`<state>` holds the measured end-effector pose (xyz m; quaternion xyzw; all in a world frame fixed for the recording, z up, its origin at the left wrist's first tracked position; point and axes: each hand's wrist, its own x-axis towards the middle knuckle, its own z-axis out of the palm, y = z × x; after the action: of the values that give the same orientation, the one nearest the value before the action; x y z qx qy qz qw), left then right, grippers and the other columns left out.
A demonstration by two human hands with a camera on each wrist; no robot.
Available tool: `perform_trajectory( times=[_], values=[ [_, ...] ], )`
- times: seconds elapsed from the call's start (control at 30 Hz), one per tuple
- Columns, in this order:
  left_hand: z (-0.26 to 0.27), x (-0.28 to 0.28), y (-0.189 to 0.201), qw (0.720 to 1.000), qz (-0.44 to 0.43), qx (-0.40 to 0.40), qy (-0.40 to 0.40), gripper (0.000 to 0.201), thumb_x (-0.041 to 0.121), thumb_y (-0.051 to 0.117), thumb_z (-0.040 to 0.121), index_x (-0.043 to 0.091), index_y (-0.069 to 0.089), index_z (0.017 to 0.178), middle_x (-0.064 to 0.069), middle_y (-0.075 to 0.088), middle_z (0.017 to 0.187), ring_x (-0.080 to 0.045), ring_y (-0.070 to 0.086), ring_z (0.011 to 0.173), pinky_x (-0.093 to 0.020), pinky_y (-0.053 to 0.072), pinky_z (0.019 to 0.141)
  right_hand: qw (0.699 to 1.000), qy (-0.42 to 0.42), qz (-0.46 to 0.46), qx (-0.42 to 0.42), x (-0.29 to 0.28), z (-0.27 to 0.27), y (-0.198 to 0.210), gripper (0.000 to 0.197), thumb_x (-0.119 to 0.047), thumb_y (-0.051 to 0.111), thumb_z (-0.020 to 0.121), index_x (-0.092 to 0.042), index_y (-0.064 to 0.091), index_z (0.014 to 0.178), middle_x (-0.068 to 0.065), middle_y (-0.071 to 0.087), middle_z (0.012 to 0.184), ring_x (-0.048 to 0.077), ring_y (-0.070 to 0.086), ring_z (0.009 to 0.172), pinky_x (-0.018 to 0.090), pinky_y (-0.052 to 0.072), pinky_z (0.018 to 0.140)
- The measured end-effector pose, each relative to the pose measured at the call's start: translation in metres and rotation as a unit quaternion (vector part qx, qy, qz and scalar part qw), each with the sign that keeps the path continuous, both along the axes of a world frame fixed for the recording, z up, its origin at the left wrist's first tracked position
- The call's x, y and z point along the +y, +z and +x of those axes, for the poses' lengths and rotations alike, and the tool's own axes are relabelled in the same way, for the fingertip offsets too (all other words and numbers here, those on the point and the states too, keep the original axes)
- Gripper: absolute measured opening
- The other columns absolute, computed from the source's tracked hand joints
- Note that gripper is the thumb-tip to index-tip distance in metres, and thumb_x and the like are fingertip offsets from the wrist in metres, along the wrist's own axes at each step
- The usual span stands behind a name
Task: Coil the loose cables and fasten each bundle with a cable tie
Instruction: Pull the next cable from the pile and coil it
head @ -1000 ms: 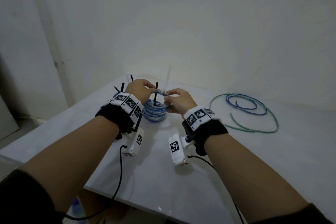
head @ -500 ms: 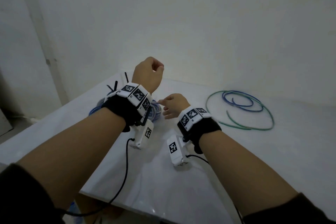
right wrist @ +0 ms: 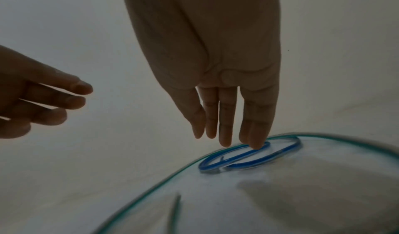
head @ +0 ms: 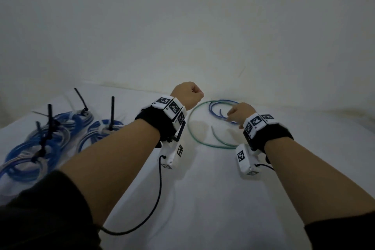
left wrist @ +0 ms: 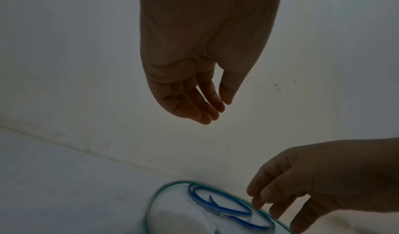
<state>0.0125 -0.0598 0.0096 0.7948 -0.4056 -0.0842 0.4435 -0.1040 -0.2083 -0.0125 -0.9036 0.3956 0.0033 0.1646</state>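
While flat on the table [head: 203, 199]: loose cables [head: 219, 107], right-hand [head: 240, 114] grip wide, fingertips touching.

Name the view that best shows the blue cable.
Right wrist: the blue cable lies close and whole, with the right hand's fingertips on it. Left wrist cuts its loops off at the frame's bottom. The head view shows it small, partly behind the right hand.

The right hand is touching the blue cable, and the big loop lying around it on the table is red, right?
Not quite. The right hand does touch the blue cable with its fingertips, but the big loop around it on the table is green, not red. The right wrist view shows this best.
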Motion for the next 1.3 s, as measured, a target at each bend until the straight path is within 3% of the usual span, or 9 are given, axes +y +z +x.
perform_trajectory(
  times=[0.2, 0.27, 0.43, 0.57, 0.77, 0.9, 1.0, 1.17, 1.3],
  values=[
    [0.006, -0.044, -0.008, 1.0, 0.02, 0.007, -0.008, 0.008, 0.021, 0.054, 0.088, 0.016, 0.056, 0.083, -0.01, 0.069, 0.103, -0.025, 0.063, 0.099, -0.036, 0.051, 0.085, 0.995, 0.059, -0.044, 0.068, -0.056, 0.016, -0.029, 0.053, -0.021, 0.054, 0.094, -0.015, 0.036, 0.143, 0.006, 0.037, 0.149, 0.024, 0.037, 0.135, 0.033, 0.031, 0.11],
    [0.008, -0.05, -0.01, 1.0, 0.025, 0.003, -0.008, 0.009, 0.021, 0.054, 0.088, 0.017, 0.055, 0.08, -0.009, 0.069, 0.103, -0.025, 0.063, 0.098, -0.036, 0.05, 0.083, 0.99, 0.087, -0.06, 0.098, -0.063, 0.021, -0.038, 0.054, -0.024, 0.06, 0.09, -0.015, 0.041, 0.14, 0.008, 0.045, 0.143, 0.027, 0.044, 0.13, 0.034, 0.036, 0.107],
    [0.01, -0.053, -0.011, 1.0, 0.031, 0.0, -0.007, 0.011, 0.021, 0.054, 0.088, 0.018, 0.055, 0.078, -0.009, 0.068, 0.103, -0.024, 0.063, 0.098, -0.036, 0.051, 0.085, 0.971, 0.136, -0.148, 0.128, -0.055, 0.022, -0.044, 0.024, -0.022, 0.066, 0.082, -0.013, 0.07, 0.104, 0.009, 0.069, 0.104, 0.027, 0.064, 0.093, 0.032, 0.053, 0.084],
    [0.007, -0.044, -0.01, 0.999, 0.038, -0.006, -0.019, 0.011, 0.02, 0.054, 0.088, 0.015, 0.055, 0.079, -0.012, 0.068, 0.104, -0.026, 0.062, 0.096, -0.038, 0.051, 0.085, 0.981, 0.127, -0.08, 0.125, -0.044, 0.02, -0.035, 0.025, -0.016, 0.061, 0.089, -0.004, 0.069, 0.109, 0.014, 0.067, 0.112, 0.031, 0.062, 0.102, 0.031, 0.048, 0.084],
    [-0.001, -0.025, -0.011, 0.999, 0.039, -0.009, -0.008, 0.007, 0.02, 0.055, 0.089, 0.014, 0.058, 0.091, -0.011, 0.064, 0.108, -0.028, 0.06, 0.102, -0.039, 0.051, 0.089, 0.987, 0.09, -0.072, -0.114, -0.015, 0.005, -0.012, 0.019, -0.011, 0.057, 0.089, -0.003, 0.063, 0.105, 0.016, 0.062, 0.11, 0.03, 0.056, 0.099, 0.027, 0.04, 0.076],
    [-0.003, -0.012, -0.017, 0.998, 0.05, -0.044, -0.02, 0.04, 0.024, 0.054, 0.091, 0.012, 0.048, 0.129, -0.013, 0.049, 0.131, -0.028, 0.049, 0.12, -0.032, 0.039, 0.1, 0.962, 0.083, -0.01, -0.26, 0.006, -0.001, 0.009, 0.015, -0.009, 0.052, 0.091, -0.005, 0.061, 0.103, 0.007, 0.059, 0.09, 0.021, 0.051, 0.084, 0.024, 0.036, 0.071],
    [-0.004, -0.007, -0.02, 0.996, 0.039, -0.077, -0.036, 0.048, 0.024, 0.053, 0.092, 0.014, 0.039, 0.138, -0.013, 0.042, 0.141, -0.029, 0.038, 0.131, -0.036, 0.03, 0.109, 0.94, 0.102, 0.049, -0.322, 0.021, -0.005, 0.019, 0.012, -0.005, 0.049, 0.092, -0.01, 0.059, 0.093, 0.0, 0.057, 0.074, 0.02, 0.054, 0.075, 0.027, 0.042, 0.074],
    [-0.006, 0.0, -0.018, 0.994, 0.002, -0.109, 0.024, 0.044, 0.038, 0.047, 0.092, 0.022, 0.047, 0.133, -0.013, 0.054, 0.126, -0.027, 0.043, 0.123, -0.033, 0.029, 0.1, 0.903, 0.098, 0.119, -0.402, 0.039, -0.013, 0.033, 0.02, -0.002, 0.046, 0.094, 0.002, 0.062, 0.105, 0.0, 0.052, 0.069, 0.01, 0.048, 0.061, 0.013, 0.042, 0.059],
    [-0.008, 0.004, -0.008, 0.994, -0.07, -0.085, 0.022, 0.021, 0.024, 0.052, 0.093, 0.009, 0.06, 0.106, -0.012, 0.061, 0.099, -0.027, 0.055, 0.093, -0.03, 0.039, 0.078, 0.876, 0.091, 0.126, -0.456, 0.043, -0.016, 0.037, 0.02, 0.0, 0.047, 0.092, 0.001, 0.062, 0.106, 0.0, 0.054, 0.068, 0.01, 0.049, 0.06, 0.013, 0.044, 0.061]
  ],
)
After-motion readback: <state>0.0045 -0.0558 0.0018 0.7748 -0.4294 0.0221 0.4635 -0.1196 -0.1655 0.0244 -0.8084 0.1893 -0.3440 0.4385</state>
